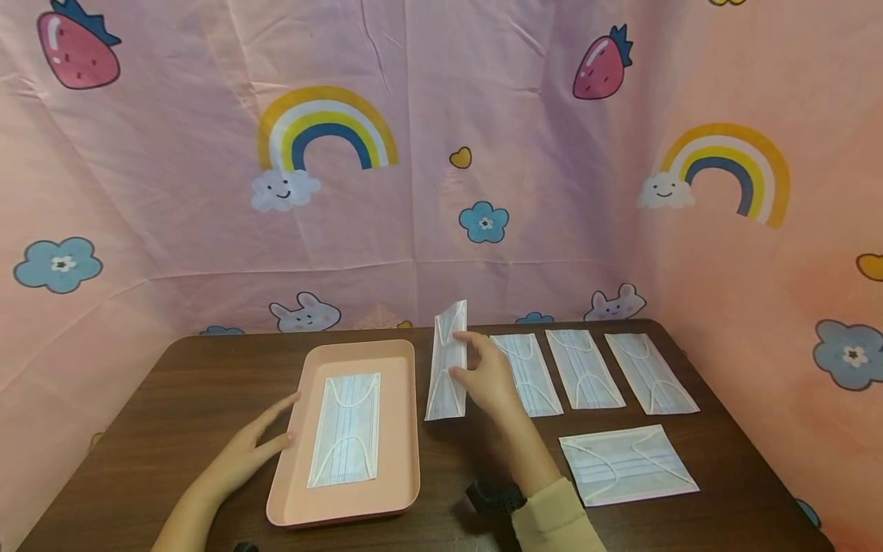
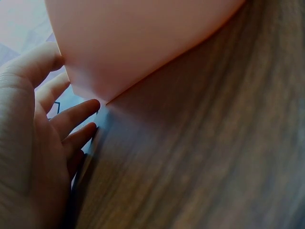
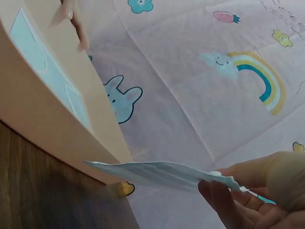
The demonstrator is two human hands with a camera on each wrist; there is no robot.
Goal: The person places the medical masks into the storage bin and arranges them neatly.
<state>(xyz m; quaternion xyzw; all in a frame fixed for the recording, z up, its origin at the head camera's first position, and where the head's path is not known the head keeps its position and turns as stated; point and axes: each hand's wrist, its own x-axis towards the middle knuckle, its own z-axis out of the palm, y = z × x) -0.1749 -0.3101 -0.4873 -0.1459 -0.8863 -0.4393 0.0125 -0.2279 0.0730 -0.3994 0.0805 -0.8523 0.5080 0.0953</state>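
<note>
A face mask (image 1: 448,364) is pinched along its right edge between the thumb and fingers of my right hand (image 1: 491,376), tilted up just right of the pink tray (image 1: 407,429). Seen edge-on in the right wrist view, that mask (image 3: 152,172) extends toward the tray from the right hand (image 3: 257,191). One more face mask (image 1: 345,429) lies flat in the tray, ear loops up. My left hand (image 1: 241,452) touches the tray's left rim with fingers spread and fairly straight. In the left wrist view, the left hand (image 2: 52,114) has fingertips against the tray's side (image 2: 143,43).
Several masks lie on the dark wooden table (image 1: 207,383): an upright row at the right with one mask (image 1: 527,374) close behind my right hand, and a sideways mask (image 1: 629,465) nearer the front. A patterned cloth (image 1: 428,253) hangs behind the table.
</note>
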